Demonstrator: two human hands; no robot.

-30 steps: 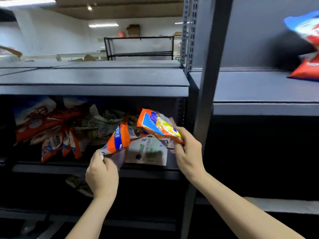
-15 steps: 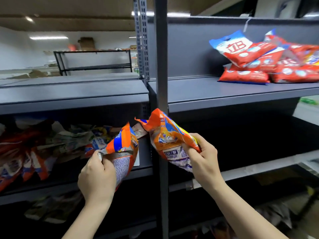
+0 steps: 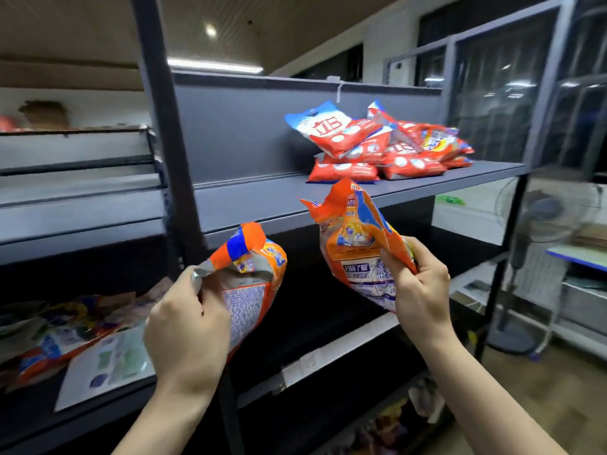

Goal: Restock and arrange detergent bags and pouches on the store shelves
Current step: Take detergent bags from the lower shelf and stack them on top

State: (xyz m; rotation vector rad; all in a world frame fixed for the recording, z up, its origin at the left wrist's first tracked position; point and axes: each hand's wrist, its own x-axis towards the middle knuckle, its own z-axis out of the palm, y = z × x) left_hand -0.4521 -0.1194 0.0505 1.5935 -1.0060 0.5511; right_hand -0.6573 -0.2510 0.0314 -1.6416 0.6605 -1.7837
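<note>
Two orange plastic detergent pouches are in hand, one per hand, and both have come away from the cluttered lower left bay where they were held a second ago. The view has swung rightward since then, and the grey metal upper shelf (image 3: 410, 187) now lies directly above and beyond the hands. Judgement: the pouches are being transferred from the unsorted bay to this shelf, and placement has not yet occurred.

Left hand (image 3: 187, 326): fingers curled round the lower body of the orange and blue crumpled pouch (image 3: 253, 274), back of the hand toward the camera, pouch top pointing up and away. The pouch sits below the front edge of the shelf, just right of the dark steel upright post (image 3: 170, 159).

Right hand (image 3: 420, 290): thumb and fingers pinching the near edge of the orange pouch with a white printed back panel (image 3: 354, 244), which stands tilted, its torn-looking top level with the shelf lip.

Beyond the right hand, a stack of red and white detergent bags (image 3: 377, 149) occupies the right portion of that shelf; the shelf surface left of the stack is bare. Left of and below the left hand, mixed packets (image 3: 65, 330) lie loose, blurred.
</note>
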